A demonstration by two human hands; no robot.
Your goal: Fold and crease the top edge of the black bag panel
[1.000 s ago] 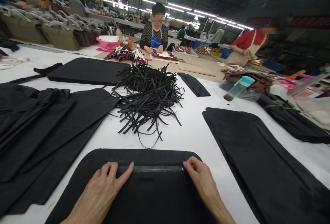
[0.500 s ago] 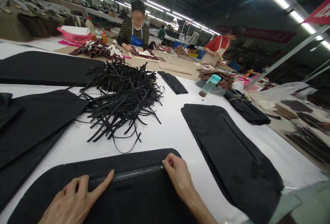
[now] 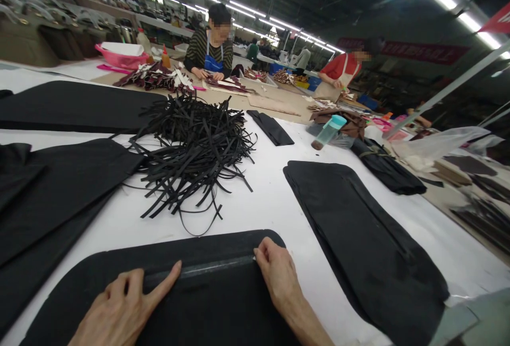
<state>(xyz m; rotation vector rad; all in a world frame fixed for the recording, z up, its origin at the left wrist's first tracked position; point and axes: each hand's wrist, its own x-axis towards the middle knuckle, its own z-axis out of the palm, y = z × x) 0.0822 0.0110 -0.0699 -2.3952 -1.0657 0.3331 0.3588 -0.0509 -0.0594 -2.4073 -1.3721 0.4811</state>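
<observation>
In the head view, a black panel with rounded corners (image 3: 215, 309) lies flat before me on the white tabletop. A narrow shiny strip (image 3: 213, 267) runs along it near its far edge. My left hand (image 3: 119, 303) rests on the panel, thumb stretched out along the left part of the strip, the other fingers bent and touching the material. At the strip's right end, my right hand (image 3: 279, 277) is pinched, thumb and fingertips pressed together. A tiny pale bit shows at those fingertips; what they hold is hidden.
Beyond the panel sits a tangled heap of black strips (image 3: 199, 149). Stacked black panels (image 3: 366, 239) lie to the right, more black pieces (image 3: 64, 197) to the left. A teal-lidded container (image 3: 330, 131) stands tilted farther back. Two people (image 3: 209, 43) work across the table.
The whole scene has shifted slightly rightward in the picture. My hands keep nearly the same places on the panel. The person opposite has turned their head.
</observation>
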